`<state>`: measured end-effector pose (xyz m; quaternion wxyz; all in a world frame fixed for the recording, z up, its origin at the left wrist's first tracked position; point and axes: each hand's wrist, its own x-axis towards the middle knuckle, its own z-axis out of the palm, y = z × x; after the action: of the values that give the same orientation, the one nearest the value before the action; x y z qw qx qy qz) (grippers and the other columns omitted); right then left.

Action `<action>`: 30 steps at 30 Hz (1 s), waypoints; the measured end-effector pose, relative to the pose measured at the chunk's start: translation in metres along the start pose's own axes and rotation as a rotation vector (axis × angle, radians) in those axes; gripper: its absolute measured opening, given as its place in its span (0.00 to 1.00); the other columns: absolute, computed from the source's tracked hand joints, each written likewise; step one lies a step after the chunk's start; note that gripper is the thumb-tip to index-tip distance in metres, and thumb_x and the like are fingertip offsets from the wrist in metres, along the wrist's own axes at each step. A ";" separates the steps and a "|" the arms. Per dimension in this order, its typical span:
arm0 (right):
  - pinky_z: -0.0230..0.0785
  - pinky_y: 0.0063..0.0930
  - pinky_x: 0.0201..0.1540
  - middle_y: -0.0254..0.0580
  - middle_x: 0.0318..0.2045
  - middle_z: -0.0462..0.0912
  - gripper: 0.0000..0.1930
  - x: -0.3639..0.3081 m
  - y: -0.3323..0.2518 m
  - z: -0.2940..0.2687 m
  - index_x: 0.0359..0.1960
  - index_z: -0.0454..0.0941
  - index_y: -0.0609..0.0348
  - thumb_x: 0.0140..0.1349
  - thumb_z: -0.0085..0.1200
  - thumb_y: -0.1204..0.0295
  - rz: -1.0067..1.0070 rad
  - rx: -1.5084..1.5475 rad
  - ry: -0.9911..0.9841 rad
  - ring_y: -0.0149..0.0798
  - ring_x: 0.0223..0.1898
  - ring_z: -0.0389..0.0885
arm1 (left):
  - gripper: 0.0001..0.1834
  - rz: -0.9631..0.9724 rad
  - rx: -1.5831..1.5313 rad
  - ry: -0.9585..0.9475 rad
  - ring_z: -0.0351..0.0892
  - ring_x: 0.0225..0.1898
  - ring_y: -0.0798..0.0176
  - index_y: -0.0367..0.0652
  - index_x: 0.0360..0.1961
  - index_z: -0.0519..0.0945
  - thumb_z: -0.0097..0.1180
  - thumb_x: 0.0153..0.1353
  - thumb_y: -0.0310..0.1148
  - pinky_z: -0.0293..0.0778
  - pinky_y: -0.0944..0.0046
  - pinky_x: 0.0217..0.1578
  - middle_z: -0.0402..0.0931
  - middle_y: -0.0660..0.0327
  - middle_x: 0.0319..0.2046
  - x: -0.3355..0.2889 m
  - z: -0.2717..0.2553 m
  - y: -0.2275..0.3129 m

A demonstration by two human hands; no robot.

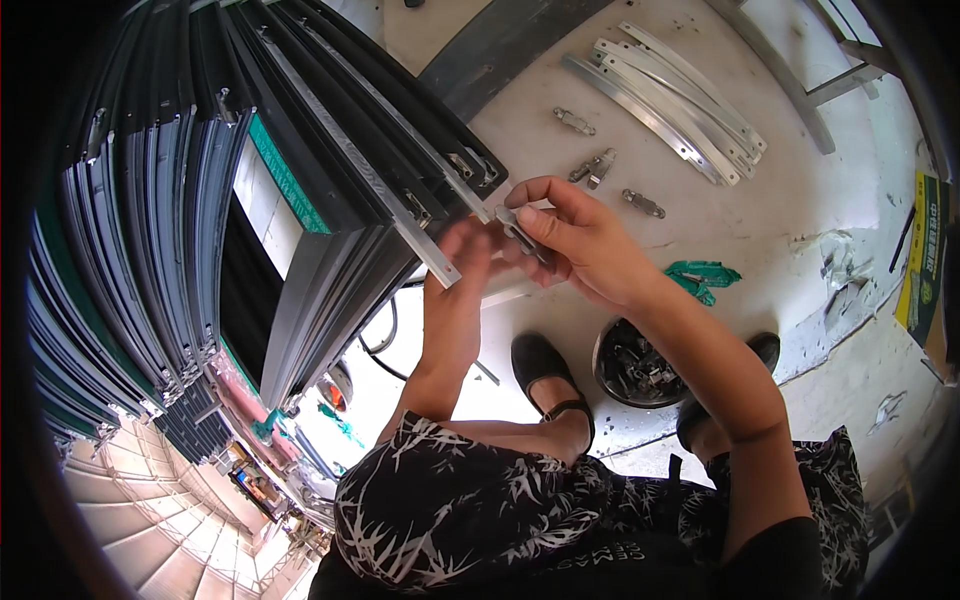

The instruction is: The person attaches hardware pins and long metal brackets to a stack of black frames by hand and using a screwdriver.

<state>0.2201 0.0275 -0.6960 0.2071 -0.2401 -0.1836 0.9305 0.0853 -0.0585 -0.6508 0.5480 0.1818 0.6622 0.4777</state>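
Observation:
Between the thumb and fingers of my right hand (585, 235) is a small metal fitting (522, 238), held beside the ends of the dark frame profiles. My left hand (465, 255) is next to it, behind the end of a silver metal strip (385, 195) that juts from the stack. Its fingers are blurred and partly hidden, so their grip does not show. Dark long profiles (340, 120) fill the left side, their ends near my hands. Similar fittings lie on the floor beyond my right hand, among them one single fitting (643, 204).
Several curved-looking silver strips (665, 105) lie on the floor at the far right. A round bowl (600, 375) of small metal parts stands between my feet. Crumpled green plastic (705, 278) is near it. At the right edge is a yellow-green box (922, 270).

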 end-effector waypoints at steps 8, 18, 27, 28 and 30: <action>0.64 0.17 0.25 0.39 0.29 0.77 0.11 0.011 0.005 0.004 0.42 0.66 0.58 0.65 0.51 0.66 0.096 0.227 0.025 0.27 0.25 0.72 | 0.17 -0.009 0.014 0.038 0.72 0.40 0.68 0.34 0.53 0.66 0.45 0.68 0.34 0.70 0.62 0.49 0.71 0.62 0.40 0.000 0.000 -0.001; 0.59 0.15 0.22 0.41 0.28 0.76 0.12 0.009 0.001 0.002 0.41 0.66 0.59 0.64 0.53 0.66 0.086 0.309 0.003 0.26 0.23 0.69 | 0.15 0.043 0.039 0.025 0.73 0.42 0.67 0.35 0.51 0.69 0.42 0.69 0.34 0.69 0.61 0.49 0.73 0.61 0.40 0.002 -0.002 0.005; 0.58 0.15 0.21 0.42 0.27 0.77 0.13 0.016 0.001 0.002 0.40 0.66 0.61 0.64 0.53 0.66 0.138 0.193 -0.015 0.26 0.23 0.69 | 0.14 0.037 0.012 0.017 0.73 0.41 0.68 0.37 0.48 0.72 0.43 0.68 0.35 0.68 0.62 0.47 0.74 0.61 0.40 0.004 -0.003 0.004; 0.58 0.15 0.21 0.42 0.27 0.77 0.13 0.017 0.001 0.001 0.40 0.66 0.61 0.64 0.53 0.66 0.134 0.193 -0.011 0.26 0.23 0.69 | 0.13 0.023 -0.002 0.021 0.72 0.40 0.69 0.39 0.47 0.73 0.45 0.68 0.35 0.68 0.64 0.46 0.74 0.62 0.40 0.007 -0.005 0.001; 0.62 0.16 0.21 0.42 0.28 0.77 0.15 0.018 0.001 0.004 0.39 0.66 0.62 0.63 0.54 0.64 0.151 0.195 -0.021 0.27 0.22 0.71 | 0.12 -0.008 -0.130 -0.016 0.71 0.39 0.69 0.40 0.47 0.73 0.47 0.67 0.34 0.67 0.65 0.46 0.74 0.63 0.40 0.012 -0.009 -0.003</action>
<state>0.2036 0.0345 -0.6996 0.1568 -0.2221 -0.0757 0.9594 0.0736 -0.0546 -0.6603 0.5658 0.1472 0.6261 0.5159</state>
